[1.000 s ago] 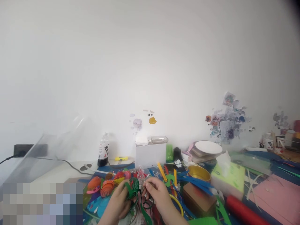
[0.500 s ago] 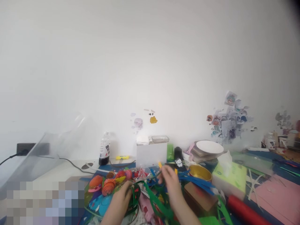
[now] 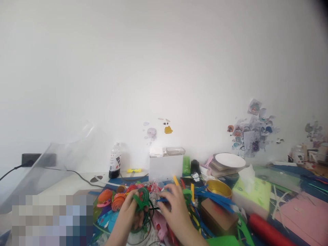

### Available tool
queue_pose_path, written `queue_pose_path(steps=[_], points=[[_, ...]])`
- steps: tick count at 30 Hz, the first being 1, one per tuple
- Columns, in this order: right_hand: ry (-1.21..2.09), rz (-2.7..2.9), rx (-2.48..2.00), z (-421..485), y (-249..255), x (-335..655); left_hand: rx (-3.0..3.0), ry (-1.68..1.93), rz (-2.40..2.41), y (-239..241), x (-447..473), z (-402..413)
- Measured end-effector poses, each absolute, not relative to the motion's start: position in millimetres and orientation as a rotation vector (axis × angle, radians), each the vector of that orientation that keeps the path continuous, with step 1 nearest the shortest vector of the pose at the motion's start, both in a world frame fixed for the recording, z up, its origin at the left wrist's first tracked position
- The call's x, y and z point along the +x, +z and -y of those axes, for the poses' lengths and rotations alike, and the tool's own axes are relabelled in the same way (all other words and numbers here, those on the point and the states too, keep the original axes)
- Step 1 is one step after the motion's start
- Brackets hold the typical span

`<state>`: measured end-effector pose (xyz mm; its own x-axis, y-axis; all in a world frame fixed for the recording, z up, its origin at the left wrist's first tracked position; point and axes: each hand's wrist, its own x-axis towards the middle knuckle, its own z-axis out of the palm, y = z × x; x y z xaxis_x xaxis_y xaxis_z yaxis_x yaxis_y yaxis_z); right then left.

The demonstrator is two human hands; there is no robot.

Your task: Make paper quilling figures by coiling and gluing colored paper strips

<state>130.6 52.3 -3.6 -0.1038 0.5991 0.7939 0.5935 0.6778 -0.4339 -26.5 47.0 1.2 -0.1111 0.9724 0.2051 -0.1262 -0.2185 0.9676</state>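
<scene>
My left hand (image 3: 130,208) is closed around a green coiled paper-strip piece (image 3: 144,198), which has a ridged round top with a little red in it. A dark green strand loops from this piece towards my right hand (image 3: 174,206). The right hand's fingers are curved and apart, just right of the coil, over blue strips; nothing shows clearly between them. Orange and red coiled paper pieces (image 3: 119,202) lie left of my left hand, by a bright blue piece (image 3: 110,220). Below the hands lies a pink item (image 3: 161,227), partly hidden.
A white box (image 3: 166,168) stands behind the hands, with a bottle (image 3: 115,162) to its left. On the right are a gold tin (image 3: 219,188), a brown box (image 3: 217,213), a tissue box (image 3: 256,194), a red roll (image 3: 268,232) and a white plate (image 3: 230,160).
My right hand has come down and left, closer to the coil, and its fingers have spread. My left hand has raised and turned the green piece. The wide green strip no longer hangs between the hands.
</scene>
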Motion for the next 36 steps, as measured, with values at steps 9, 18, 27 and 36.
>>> queue_pose_path(steps=[9, 18, 27, 36], points=[[0.469, 1.799, -0.843, -46.8, -9.8, 113.3, 1.235, 1.428, -1.060, -7.1, -24.0, -49.3], [1.150, 1.607, -0.725, -49.0, -17.2, 107.8, 1.113, 1.551, -1.084, -5.3, -27.6, -48.1], [0.827, 1.692, -0.876, -43.0, -19.9, 99.2, 1.338, 1.586, -1.320, -9.5, -28.8, -53.1], [-0.079, 1.899, -0.861, -32.4, -12.9, 110.3, 1.495, 1.550, -1.373, -7.9, -22.8, -47.3]])
